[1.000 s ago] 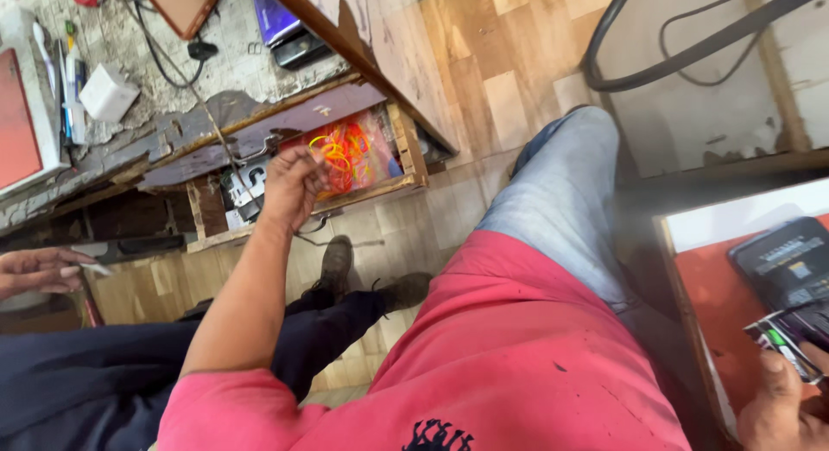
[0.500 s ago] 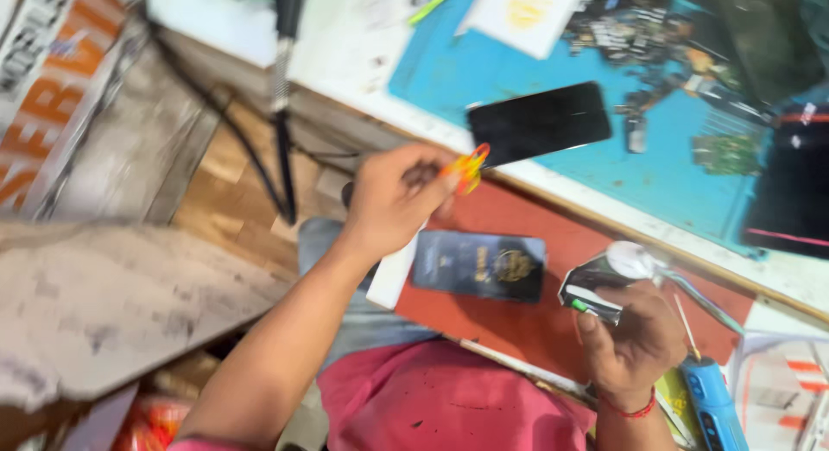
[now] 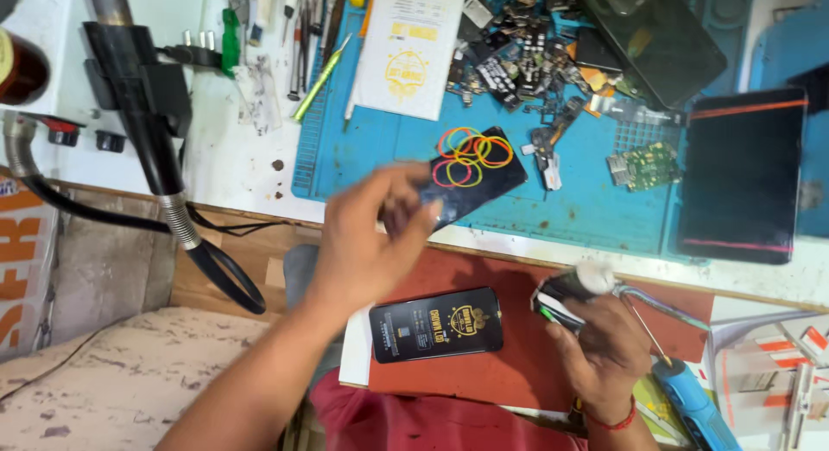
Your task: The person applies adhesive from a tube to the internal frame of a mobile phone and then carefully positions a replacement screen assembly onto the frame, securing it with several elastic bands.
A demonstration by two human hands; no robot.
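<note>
Head view, repair bench. Left hand [image 3: 376, 235] is blurred, raised over the near edge of the blue work mat [image 3: 587, 209], fingers curled at the near corner of a dark phone screen [image 3: 471, 179] that lies on the mat. Contact looks likely, but the blur keeps me from telling whether the grip is closed on the screen or only touching it.

A loose heap of coloured rubber bands [image 3: 471, 153] sits on top of that screen: red, yellow, orange, green. They lie slack, none stretched around anything.

Right hand [image 3: 604, 347] holds a small phone-sized device [image 3: 561, 300] against the red pad [image 3: 518, 356]; fingers wrapped round it, grip closed. A metal tool [image 3: 643, 295] projects from the same hand, exact hold unclear.

A flat black packaged item [image 3: 436, 323] with gold print lies unopened-looking on the red pad, between the two hands, touching neither.

Elsewhere on the surface: scattered small parts and boards [image 3: 553, 45] at the far side of the mat, a larger dark panel [image 3: 738, 174] to the right, a blue-handled tool [image 3: 695, 408] near the right wrist.

Judgement on progress: early to middle. Bands are delivered to the work area; none applied. The device is in hand, and the packaged item is untouched.
</note>
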